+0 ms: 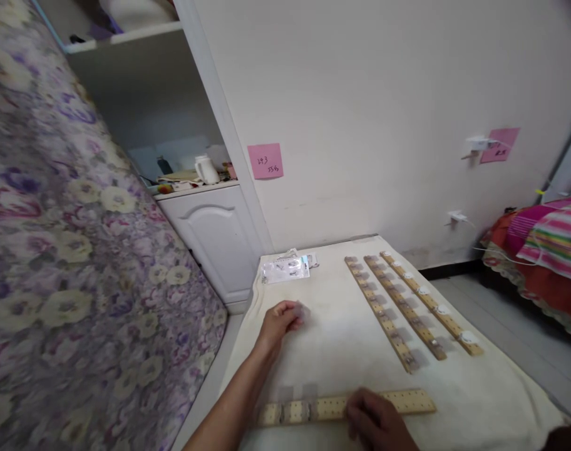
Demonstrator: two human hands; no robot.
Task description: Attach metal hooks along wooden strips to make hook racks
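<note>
My left hand rests on the white table cover, fingers curled around a small clear plastic piece. My right hand lies over a wooden perforated strip near the front edge, fingers bent onto it. That strip carries a few clear clips at its left end. Three more wooden strips with clips and white discs lie side by side to the right, running away from me.
Clear plastic packets lie at the table's far left. A floral mattress leans at the left, a white cabinet behind. Pink notes stick on the wall. A bed with striped bedding stands at the right.
</note>
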